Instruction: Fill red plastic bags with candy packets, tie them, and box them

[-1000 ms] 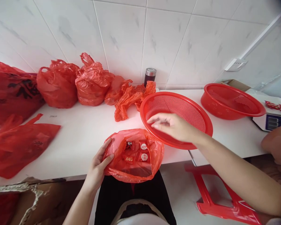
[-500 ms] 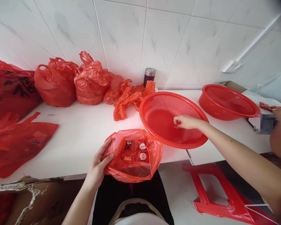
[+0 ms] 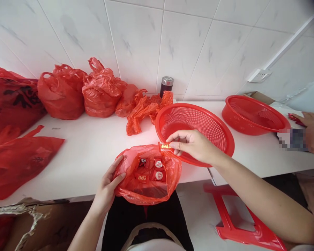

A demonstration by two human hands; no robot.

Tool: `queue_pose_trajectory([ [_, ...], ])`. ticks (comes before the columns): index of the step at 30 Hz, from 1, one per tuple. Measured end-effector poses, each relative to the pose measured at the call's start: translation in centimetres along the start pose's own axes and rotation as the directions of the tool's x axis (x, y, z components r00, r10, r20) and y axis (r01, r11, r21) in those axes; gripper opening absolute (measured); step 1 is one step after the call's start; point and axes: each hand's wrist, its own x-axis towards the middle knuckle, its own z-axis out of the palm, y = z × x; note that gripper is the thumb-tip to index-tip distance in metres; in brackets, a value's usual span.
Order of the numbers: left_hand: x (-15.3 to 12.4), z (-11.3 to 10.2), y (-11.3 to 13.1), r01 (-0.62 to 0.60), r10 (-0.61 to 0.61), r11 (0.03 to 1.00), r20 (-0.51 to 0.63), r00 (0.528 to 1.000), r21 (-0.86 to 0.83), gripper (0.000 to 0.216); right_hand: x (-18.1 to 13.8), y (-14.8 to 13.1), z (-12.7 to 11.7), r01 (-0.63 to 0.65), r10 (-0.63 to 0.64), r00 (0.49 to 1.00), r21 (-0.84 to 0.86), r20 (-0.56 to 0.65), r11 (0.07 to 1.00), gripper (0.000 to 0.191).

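Note:
An open red plastic bag (image 3: 131, 190) hangs over the front edge of the white counter (image 3: 89, 146), with several small wrapped sweets (image 3: 158, 173) inside. My left hand (image 3: 107, 186) grips the bag's left rim, fingers closed on the plastic. My right hand (image 3: 192, 143) pinches a small red wrapped sweet (image 3: 165, 146) just above the bag's right rim. Behind that hand a red mesh basket (image 3: 217, 122) rests tilted on the counter.
Several filled red bags (image 3: 81, 90) line the tiled wall, with a dark flask (image 3: 167, 85) behind crumpled red plastic. A second red basket (image 3: 253, 115) stands at the right. Another person's hand (image 3: 312, 134) works at the far right. A red stool (image 3: 240, 223) lies on the floor.
My right hand reached into the mesh basket, picked out a red sweet and brought it back over the bag's rim. My left hand has kept its hold on the bag.

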Motion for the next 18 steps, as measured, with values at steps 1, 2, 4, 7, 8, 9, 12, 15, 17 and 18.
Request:
queue_pose_trajectory([
  [1,0.0,-0.1,0.0,-0.002,0.002,1.000,0.003,1.000,-0.005,0.060,-0.4,-0.2,0.8,0.033,-0.033,0.999,-0.053,0.000,0.998,0.019],
  [2,0.0,-0.1,-0.1,-0.006,0.006,1.000,0.002,1.000,-0.010,0.060,-0.8,-0.3,1.7,0.078,-0.077,0.997,-0.116,0.012,0.990,0.016],
  [4,-0.1,-0.1,0.0,-0.015,0.015,1.000,0.001,1.000,-0.015,0.061,-1.7,-0.3,3.1,0.188,-0.184,0.982,-0.253,0.039,0.949,0.015],
  [7,-0.1,-0.1,0.1,-0.030,0.030,1.000,0.005,1.000,-0.009,0.060,-2.4,1.1,3.8,0.248,-0.305,0.952,-0.505,-0.031,0.827,0.018],
  [8,-0.1,-0.2,0.1,-0.034,0.034,0.999,0.007,0.999,-0.005,0.059,-2.5,1.9,3.7,0.218,-0.314,0.947,-0.593,-0.061,0.775,0.020],
  [9,-0.1,-0.2,0.1,-0.038,0.038,0.999,0.008,0.999,-0.002,0.058,-2.5,2.9,3.3,0.177,-0.307,0.948,-0.667,-0.081,0.723,0.022],
  [12,-0.2,-0.1,0.2,-0.034,0.034,0.999,0.009,0.999,-0.003,0.059,-2.3,5.4,1.8,0.069,-0.255,0.961,-0.794,-0.111,0.604,0.034],
  [15,-0.4,0.3,0.6,-0.031,0.030,0.999,-0.020,0.999,-0.015,0.064,-2.4,6.2,0.9,-0.005,-0.322,0.920,-0.831,-0.221,0.557,0.034],
  [17,-0.8,0.5,1.1,-0.016,0.015,1.000,-0.054,0.998,-0.018,0.069,-2.7,5.7,1.3,0.017,-0.371,0.895,-0.811,-0.248,0.584,0.029],
  [18,-1.0,0.6,1.3,-0.005,0.004,1.000,-0.073,0.997,-0.013,0.072,-2.9,5.5,1.9,0.061,-0.371,0.902,-0.786,-0.221,0.615,0.027],
])
